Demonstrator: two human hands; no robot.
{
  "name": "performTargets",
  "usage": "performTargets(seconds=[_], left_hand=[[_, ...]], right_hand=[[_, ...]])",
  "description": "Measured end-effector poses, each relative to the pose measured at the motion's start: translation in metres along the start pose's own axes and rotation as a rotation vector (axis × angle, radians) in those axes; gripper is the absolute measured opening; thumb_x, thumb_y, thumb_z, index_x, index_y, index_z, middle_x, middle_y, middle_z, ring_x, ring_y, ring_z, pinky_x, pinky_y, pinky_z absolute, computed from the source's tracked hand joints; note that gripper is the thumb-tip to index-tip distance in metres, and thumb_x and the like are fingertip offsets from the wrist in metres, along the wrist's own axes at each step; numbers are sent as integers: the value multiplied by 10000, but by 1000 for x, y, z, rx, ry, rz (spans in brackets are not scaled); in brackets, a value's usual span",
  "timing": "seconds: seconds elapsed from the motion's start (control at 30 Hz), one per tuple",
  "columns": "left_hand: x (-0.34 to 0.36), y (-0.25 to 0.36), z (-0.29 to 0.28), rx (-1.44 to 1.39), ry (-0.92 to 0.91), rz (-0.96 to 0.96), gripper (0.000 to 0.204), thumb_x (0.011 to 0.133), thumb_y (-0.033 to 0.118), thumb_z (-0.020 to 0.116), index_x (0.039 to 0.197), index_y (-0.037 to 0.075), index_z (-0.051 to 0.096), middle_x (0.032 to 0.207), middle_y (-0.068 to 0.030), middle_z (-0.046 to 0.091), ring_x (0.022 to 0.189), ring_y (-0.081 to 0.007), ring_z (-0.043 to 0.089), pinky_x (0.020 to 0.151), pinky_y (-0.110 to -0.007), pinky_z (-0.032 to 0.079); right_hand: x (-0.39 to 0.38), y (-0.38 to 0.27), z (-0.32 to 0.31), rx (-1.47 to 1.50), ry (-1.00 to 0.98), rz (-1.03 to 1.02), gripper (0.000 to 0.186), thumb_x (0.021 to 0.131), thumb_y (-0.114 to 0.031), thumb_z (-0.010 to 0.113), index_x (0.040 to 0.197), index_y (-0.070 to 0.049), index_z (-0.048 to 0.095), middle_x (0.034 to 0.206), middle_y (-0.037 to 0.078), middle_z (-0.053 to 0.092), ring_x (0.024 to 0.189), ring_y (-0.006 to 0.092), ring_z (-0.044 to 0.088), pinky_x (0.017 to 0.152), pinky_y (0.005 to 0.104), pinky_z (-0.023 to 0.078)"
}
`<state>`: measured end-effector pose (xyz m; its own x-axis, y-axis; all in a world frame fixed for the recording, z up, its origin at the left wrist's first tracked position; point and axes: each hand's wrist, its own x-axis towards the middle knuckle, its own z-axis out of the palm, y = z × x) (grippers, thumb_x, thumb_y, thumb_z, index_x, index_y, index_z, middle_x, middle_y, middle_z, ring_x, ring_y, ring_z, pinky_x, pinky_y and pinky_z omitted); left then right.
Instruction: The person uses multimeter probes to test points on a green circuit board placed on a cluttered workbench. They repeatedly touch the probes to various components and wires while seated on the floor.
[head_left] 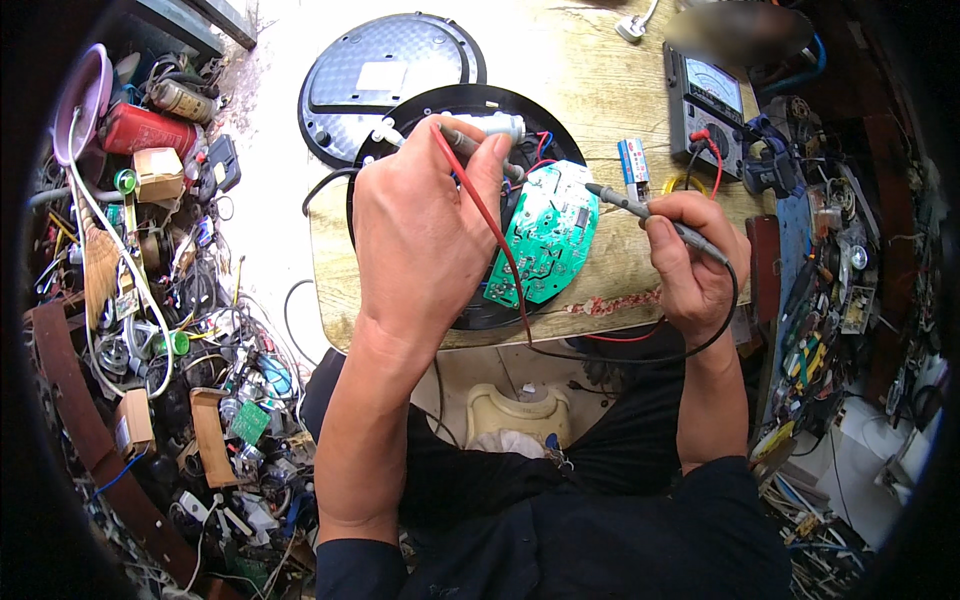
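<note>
A green circuit board point(550, 240) lies tilted over the edge of an open round black housing point(562, 128), with red and blue wires at its upper end. My left hand point(425, 235) pinches a grey test probe point(462, 140) that has a red lead; its end points at the board's upper edge, and contact is hard to make out. In my right hand point(695, 265) is another grey test probe point(620, 201), on a black lead, its tip at the board's upper right edge. Both leads loop below the hands. Beyond the housing rests its round black cover point(430, 60).
An analog multimeter point(735, 150) with a red plug stands at the table's far right. Near it are a small blue-and-white box point(633, 165) and a yellow ring point(690, 186). A white plug point(630, 28) lies at the back. Cluttered parts and cables fill both sides.
</note>
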<state>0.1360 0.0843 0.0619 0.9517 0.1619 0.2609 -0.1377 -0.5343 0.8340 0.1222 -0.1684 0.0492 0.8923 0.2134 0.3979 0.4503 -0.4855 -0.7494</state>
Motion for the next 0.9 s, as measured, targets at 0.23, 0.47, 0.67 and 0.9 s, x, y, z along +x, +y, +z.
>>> performTargets(seconds=[0.23, 0.47, 0.67, 0.9], left_hand=[[0, 1, 0, 2, -1, -10, 187, 989, 112, 764, 894, -34, 698, 662, -154, 717, 521, -256, 703, 511, -341, 504], [0, -2, 2, -19, 19, 16, 194, 994, 118, 763, 894, -36, 701, 637, -157, 702, 503, -255, 691, 498, -337, 489], [-1, -2, 1, 13, 3, -2, 202, 996, 127, 764, 893, -35, 702, 641, -156, 703, 511, -257, 695, 501, -341, 492], [-1, 0, 1, 0, 11, 10, 187, 995, 123, 763, 902, -29, 705, 667, -145, 723, 543, -262, 716, 527, -344, 520]], right_hand=[[-1, -2, 1, 13, -2, 0, 123, 930, 33, 735, 1049, 25, 705, 854, 111, 710, 672, 158, 655, 612, 282, 493], [-2, -4, 0, 14, -2, 20, 129, 931, 35, 733, 1056, 21, 706, 852, 110, 707, 666, 157, 648, 610, 285, 489], [-1, -3, 0, 8, -2, 2, 121, 931, 26, 739, 1048, 18, 710, 860, 112, 710, 673, 163, 650, 617, 287, 491], [-2, -1, -1, 6, -5, 14, 119, 929, 25, 742, 1044, 16, 714, 868, 116, 717, 680, 165, 660, 622, 289, 497]])
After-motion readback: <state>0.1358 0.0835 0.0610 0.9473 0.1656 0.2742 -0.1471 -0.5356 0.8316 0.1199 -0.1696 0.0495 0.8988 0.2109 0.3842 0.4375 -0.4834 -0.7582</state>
